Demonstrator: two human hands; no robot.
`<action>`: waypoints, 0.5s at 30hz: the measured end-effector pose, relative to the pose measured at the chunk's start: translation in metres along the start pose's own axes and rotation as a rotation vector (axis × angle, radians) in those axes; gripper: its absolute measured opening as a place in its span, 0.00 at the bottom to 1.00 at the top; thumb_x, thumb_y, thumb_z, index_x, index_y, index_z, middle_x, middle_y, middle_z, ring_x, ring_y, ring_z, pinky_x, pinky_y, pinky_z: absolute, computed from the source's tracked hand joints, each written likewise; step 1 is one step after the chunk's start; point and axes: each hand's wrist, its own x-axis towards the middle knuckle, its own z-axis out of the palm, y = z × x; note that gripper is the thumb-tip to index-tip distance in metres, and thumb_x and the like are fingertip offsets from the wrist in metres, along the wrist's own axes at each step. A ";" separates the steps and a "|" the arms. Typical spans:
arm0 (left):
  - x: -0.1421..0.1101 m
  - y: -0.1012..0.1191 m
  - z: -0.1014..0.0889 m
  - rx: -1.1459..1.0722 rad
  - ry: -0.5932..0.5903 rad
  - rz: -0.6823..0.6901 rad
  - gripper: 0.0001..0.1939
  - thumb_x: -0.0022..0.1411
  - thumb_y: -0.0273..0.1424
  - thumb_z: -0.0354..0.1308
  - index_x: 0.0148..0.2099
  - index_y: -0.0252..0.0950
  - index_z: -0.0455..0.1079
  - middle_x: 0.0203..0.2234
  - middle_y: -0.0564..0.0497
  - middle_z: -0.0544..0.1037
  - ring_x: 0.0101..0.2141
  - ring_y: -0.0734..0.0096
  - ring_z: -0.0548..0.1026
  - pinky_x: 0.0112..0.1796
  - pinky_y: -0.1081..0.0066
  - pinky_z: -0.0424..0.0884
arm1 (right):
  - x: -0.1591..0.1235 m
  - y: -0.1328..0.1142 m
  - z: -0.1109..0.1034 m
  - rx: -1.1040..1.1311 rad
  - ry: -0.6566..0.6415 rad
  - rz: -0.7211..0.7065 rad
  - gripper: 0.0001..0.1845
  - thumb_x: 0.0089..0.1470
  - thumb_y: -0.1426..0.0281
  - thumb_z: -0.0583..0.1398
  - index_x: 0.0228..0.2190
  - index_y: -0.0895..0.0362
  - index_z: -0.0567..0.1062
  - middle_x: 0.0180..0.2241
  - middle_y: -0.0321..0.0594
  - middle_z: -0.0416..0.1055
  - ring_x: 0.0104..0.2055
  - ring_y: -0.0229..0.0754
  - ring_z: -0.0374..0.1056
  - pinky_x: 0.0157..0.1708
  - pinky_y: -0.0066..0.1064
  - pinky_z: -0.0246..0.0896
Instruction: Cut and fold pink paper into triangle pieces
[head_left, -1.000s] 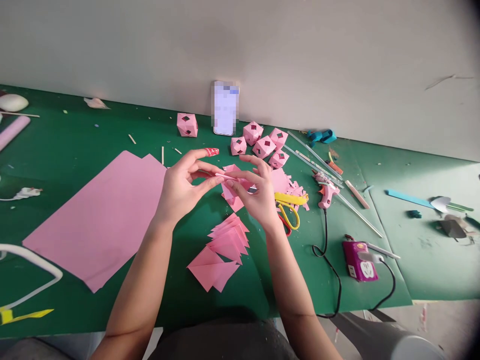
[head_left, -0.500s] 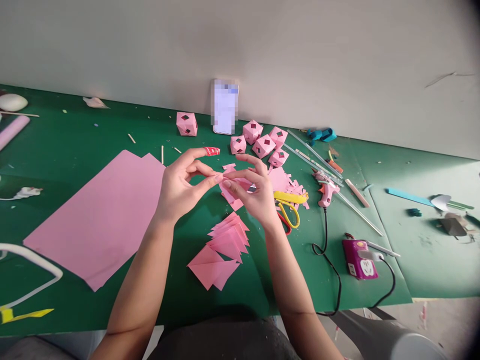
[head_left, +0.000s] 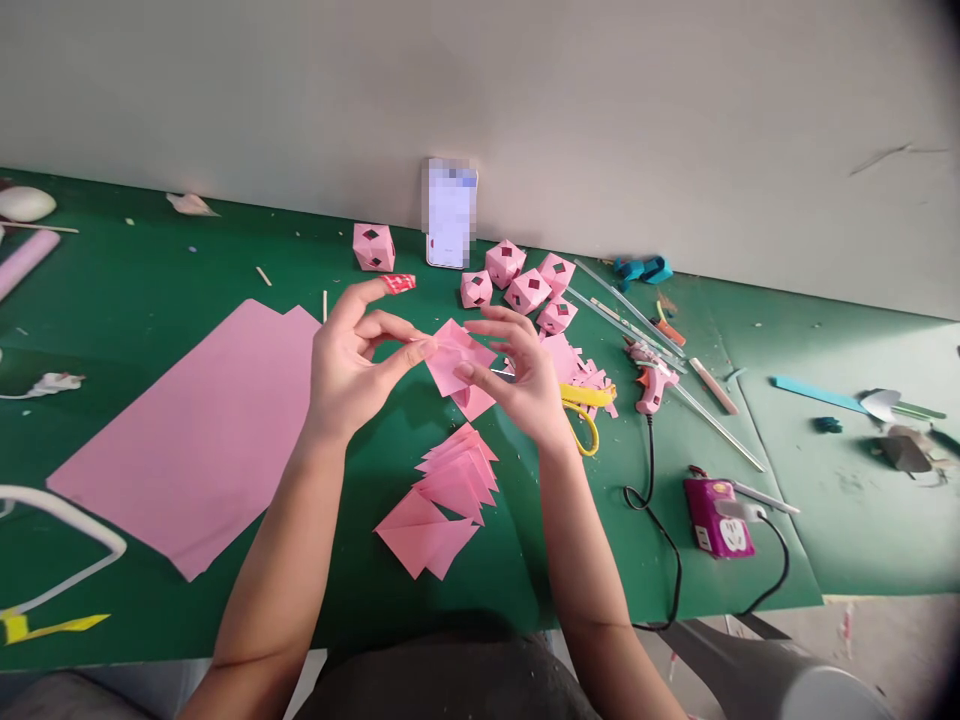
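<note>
Above the middle of the table I hold a small pink paper square (head_left: pixel 450 352), which looks creased. My left hand (head_left: pixel 352 365) pinches its left corner between thumb and fingers, the index finger raised with a red patterned wrap on its tip. On the right side, the thumb of my right hand (head_left: pixel 517 375) lies on the paper, with the fingers curved above it and partly behind. Below my hands lies a fanned stack of pink paper squares (head_left: pixel 454 480). More pink paper (head_left: pixel 476 402) shows directly under the held piece.
Several folded pink paper balls (head_left: pixel 527 291) sit near a propped phone (head_left: pixel 450 215). Large pink sheets (head_left: pixel 187 440) lie left. To the right are yellow-handled scissors (head_left: pixel 583 425), paper scraps (head_left: pixel 592 375), a glue gun (head_left: pixel 654 385), glue sticks (head_left: pixel 720 430) and a purple power socket (head_left: pixel 720 520).
My hands have moved slightly apart. The paper between them, earlier seen nearly edge-on, now shows its flat face opened out.
</note>
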 end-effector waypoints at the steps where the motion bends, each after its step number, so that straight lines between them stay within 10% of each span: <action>1: 0.000 0.001 -0.001 -0.016 0.019 -0.021 0.30 0.54 0.40 0.77 0.56 0.43 0.70 0.30 0.56 0.83 0.36 0.64 0.84 0.46 0.62 0.82 | 0.000 0.001 -0.002 0.074 -0.015 0.042 0.21 0.57 0.57 0.70 0.51 0.47 0.79 0.61 0.42 0.71 0.62 0.50 0.69 0.57 0.45 0.72; 8: 0.001 -0.002 0.006 -0.072 0.043 -0.036 0.33 0.55 0.43 0.76 0.57 0.44 0.65 0.35 0.52 0.83 0.40 0.61 0.84 0.47 0.59 0.82 | 0.000 0.000 0.003 0.419 -0.075 0.315 0.26 0.56 0.55 0.70 0.53 0.48 0.76 0.36 0.34 0.79 0.36 0.40 0.76 0.38 0.35 0.78; 12: 0.003 -0.010 0.010 -0.126 -0.039 -0.076 0.43 0.51 0.44 0.78 0.64 0.46 0.61 0.50 0.45 0.80 0.49 0.59 0.82 0.43 0.64 0.82 | 0.002 0.002 0.011 0.459 0.093 0.320 0.26 0.51 0.57 0.72 0.50 0.49 0.77 0.34 0.33 0.79 0.33 0.39 0.76 0.35 0.33 0.77; 15: 0.001 -0.013 0.015 -0.095 -0.051 -0.152 0.38 0.54 0.43 0.76 0.62 0.43 0.65 0.42 0.47 0.82 0.44 0.60 0.84 0.43 0.64 0.82 | 0.003 0.004 0.017 0.369 0.204 0.312 0.20 0.51 0.56 0.71 0.44 0.51 0.79 0.33 0.35 0.81 0.33 0.40 0.77 0.33 0.33 0.76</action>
